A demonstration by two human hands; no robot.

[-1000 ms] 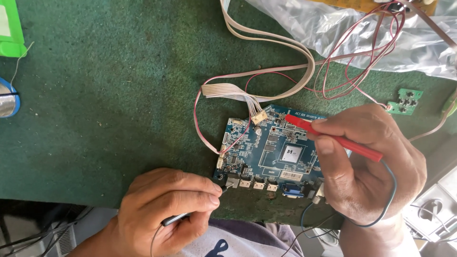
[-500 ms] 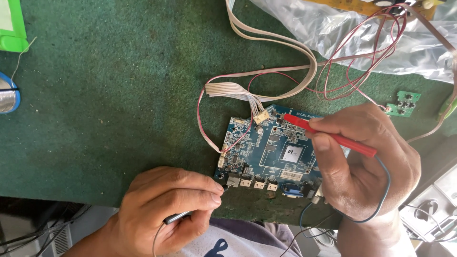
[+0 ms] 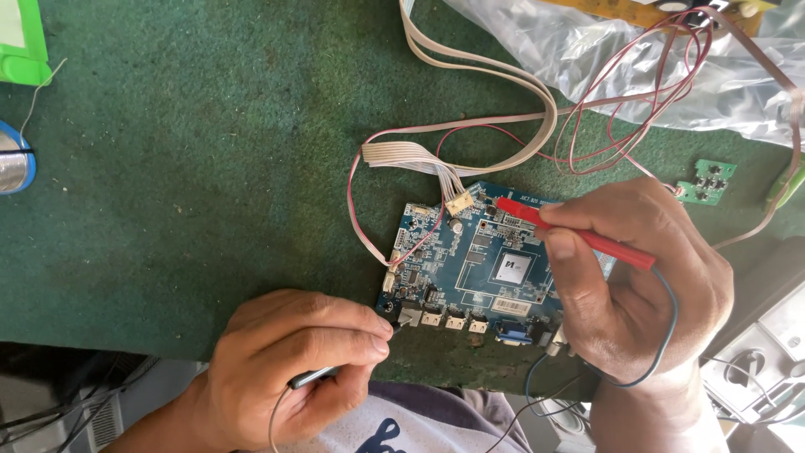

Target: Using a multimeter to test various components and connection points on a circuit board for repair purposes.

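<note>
The blue board is the landmark here, lying flat on the green mat of the table at its near edge, and against a second ago almost nothing has shifted: the board sits where it did, the right hand keeps its pinch on the red probe, whose tip stays down on the board's far edge, and the left hand is still curled shut round a dark probe whose point meets the board's near-left corner by the row of sockets. I'd judge from that steadiness that both points are being held in place on the board rather than moved about. Largest of the wrappings is a clear plastic bag, crumpled, lying beyond the board to the far right with a yellowish board edge showing above it. Loops of thin red wire lie over it, and a flat grey ribbon cable curls from the far side down to a white plug on the board. Far left of the board, at the mat's corner, is a bright green box; below it a blue-rimmed reel of solder. Right of the board sits a small green board. On the blue board itself, near its front edge, is a pale oblong label, smallest of all.
</note>
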